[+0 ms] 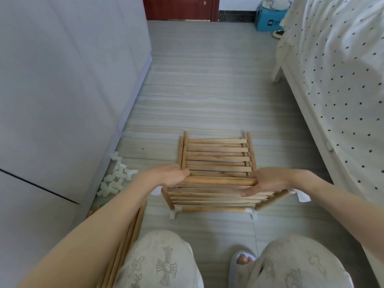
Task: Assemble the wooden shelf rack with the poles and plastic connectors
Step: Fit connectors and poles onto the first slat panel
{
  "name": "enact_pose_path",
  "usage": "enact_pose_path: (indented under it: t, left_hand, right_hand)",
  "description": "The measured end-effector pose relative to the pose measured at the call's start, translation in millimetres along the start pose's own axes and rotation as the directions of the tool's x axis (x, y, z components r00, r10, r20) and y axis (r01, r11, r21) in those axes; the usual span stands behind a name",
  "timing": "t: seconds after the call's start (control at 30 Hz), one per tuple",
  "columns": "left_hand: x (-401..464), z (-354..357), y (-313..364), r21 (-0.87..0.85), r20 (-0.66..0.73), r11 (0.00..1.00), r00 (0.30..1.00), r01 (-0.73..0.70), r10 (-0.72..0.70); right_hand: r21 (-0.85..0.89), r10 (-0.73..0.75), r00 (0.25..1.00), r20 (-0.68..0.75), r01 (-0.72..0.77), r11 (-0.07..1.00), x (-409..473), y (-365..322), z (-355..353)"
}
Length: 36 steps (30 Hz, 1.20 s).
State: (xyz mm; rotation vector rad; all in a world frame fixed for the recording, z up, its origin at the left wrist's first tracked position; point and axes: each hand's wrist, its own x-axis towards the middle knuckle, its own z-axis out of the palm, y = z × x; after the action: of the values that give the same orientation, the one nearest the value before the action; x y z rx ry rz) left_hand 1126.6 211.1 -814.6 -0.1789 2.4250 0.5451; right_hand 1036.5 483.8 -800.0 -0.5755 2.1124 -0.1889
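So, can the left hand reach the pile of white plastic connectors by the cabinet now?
Probably yes. The connectors lie on bare floor just left of the left hand, with nothing between them. But that hand now holds the shelf panel and must let go first.

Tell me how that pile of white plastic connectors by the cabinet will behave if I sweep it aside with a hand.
The pile of white plastic connectors will probably scatter instead of moving as one, since the pieces lie loose on the smooth tiled floor. They look small and hollow, so likely light. Their branching T shapes suggest they would tumble and snag on each other, not roll far.
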Motion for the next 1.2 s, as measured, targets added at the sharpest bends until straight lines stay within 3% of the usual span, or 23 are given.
enact_pose_path:
  t: [0.17,0.33,0.6,0.73,0.9,0.97,1.03,1.13,1.2]
  left_hand:
    - [-8.4,6.4,7.7,0.068,-0.087,0.997,0.995,-0.032,0.038]
    - [-10.9,15.8,8.1,0.173,-0.198,0.984,0.977,-0.05,0.085]
    - [-11.1,14.6,7.6,0.239,-0.302,0.97,0.946,-0.046,0.119]
    - [-9.8,12.0,6.9,0.282,-0.367,0.959,0.92,-0.032,0.139]
    - [-10.9,12.4,8.9,0.287,-0.485,0.958,0.857,-0.03,0.172]
    - [-11.1,12.2,8.8,0.284,-0.488,0.958,0.856,-0.027,0.169]
    - [-11.7,12.3,8.5,0.279,-0.465,0.96,0.872,-0.022,0.155]
    - [-11.3,11.4,7.0,0.245,-0.385,0.969,0.915,-0.025,0.121]
    - [-10.6,10.7,7.3,0.225,-0.356,0.974,0.929,-0.021,0.102]
  right_hand:
    - [0.035,-0.004,0.998,-0.062,0.006,0.999,0.7,13.5,6.3]
    - [-0.09,-0.041,0.97,-0.24,0.02,0.996,0.6,16.1,18.6]
    - [-0.174,-0.058,0.945,-0.323,0.001,0.985,-1.3,12.5,17.5]
    - [-0.373,-0.142,0.867,-0.478,-0.054,0.926,-5.1,13.4,23.3]
    - [-0.551,-0.282,0.695,-0.662,-0.196,0.811,-15.3,31.5,47.3]
    - [-0.536,-0.254,0.723,-0.643,-0.187,0.823,-17.9,34.6,47.8]
    - [-0.456,-0.195,0.797,-0.572,-0.112,0.883,-19.9,35.5,43.0]
    - [-0.265,-0.097,0.905,-0.414,-0.018,0.964,-26.9,39.9,28.6]
    - [-0.136,-0.052,0.934,-0.355,0.004,0.991,-27.6,44.7,22.8]
